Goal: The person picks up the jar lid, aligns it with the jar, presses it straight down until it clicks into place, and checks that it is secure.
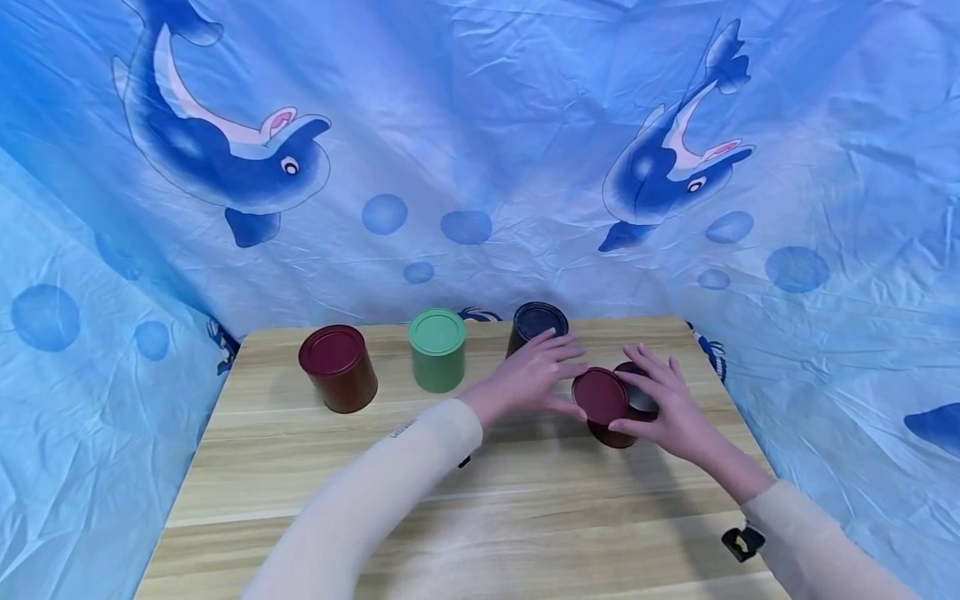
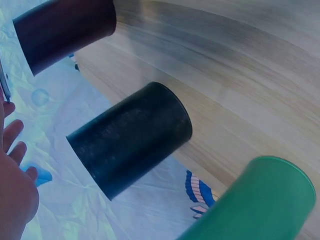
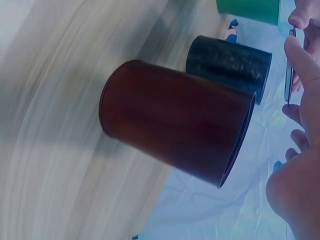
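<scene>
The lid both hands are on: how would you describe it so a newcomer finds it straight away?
On the wooden table, look right of the row of three closed tins to the open dark red tin near the right edge. The round dark red lid is held over it, between the left hand and right hand. It alone is off its tin and tilted.

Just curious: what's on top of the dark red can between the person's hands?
A round dark red lid is on top of the open can, tilted, pinched by both hands. The can's inside is mostly covered; contents cannot be seen.
</scene>
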`<action>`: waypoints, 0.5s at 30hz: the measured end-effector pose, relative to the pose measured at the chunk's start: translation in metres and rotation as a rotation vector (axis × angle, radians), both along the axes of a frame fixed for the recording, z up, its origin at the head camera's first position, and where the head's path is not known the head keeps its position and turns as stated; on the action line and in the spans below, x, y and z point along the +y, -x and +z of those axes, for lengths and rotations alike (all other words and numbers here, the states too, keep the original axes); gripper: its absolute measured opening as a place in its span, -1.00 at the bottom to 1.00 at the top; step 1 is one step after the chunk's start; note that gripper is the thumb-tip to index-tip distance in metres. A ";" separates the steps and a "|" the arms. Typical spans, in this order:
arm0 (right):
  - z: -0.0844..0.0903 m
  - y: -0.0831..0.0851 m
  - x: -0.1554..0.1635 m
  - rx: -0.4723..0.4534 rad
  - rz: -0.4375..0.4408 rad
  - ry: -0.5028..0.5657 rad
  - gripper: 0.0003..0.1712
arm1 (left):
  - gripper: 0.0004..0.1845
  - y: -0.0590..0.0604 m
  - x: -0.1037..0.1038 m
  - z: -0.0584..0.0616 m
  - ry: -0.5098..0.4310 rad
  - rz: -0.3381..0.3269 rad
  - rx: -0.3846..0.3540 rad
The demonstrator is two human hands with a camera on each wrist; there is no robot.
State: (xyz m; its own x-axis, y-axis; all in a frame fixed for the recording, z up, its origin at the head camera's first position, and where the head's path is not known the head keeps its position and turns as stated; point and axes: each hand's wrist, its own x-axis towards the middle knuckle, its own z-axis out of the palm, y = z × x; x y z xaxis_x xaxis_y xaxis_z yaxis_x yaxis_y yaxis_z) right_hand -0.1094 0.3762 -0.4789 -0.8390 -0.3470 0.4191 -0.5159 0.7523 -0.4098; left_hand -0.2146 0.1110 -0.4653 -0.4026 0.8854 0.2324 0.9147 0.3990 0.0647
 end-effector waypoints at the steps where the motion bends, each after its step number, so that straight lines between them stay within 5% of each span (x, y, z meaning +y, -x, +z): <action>1: 0.001 -0.001 0.002 -0.009 0.001 0.001 -0.16 | -0.14 0.000 0.003 0.000 -0.002 -0.004 0.001; 15: 0.015 -0.008 0.037 -0.239 -0.060 0.006 -0.25 | -0.16 0.000 0.043 0.004 0.077 0.002 -0.090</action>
State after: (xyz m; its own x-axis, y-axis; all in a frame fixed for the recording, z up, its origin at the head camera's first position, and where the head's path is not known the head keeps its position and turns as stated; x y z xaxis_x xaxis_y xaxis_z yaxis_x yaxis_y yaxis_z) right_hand -0.1014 0.4129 -0.4636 -0.9335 -0.2917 0.2085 -0.3584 0.7759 -0.5191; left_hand -0.2146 0.1543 -0.4616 -0.4210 0.8982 0.1266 0.9056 0.4082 0.1155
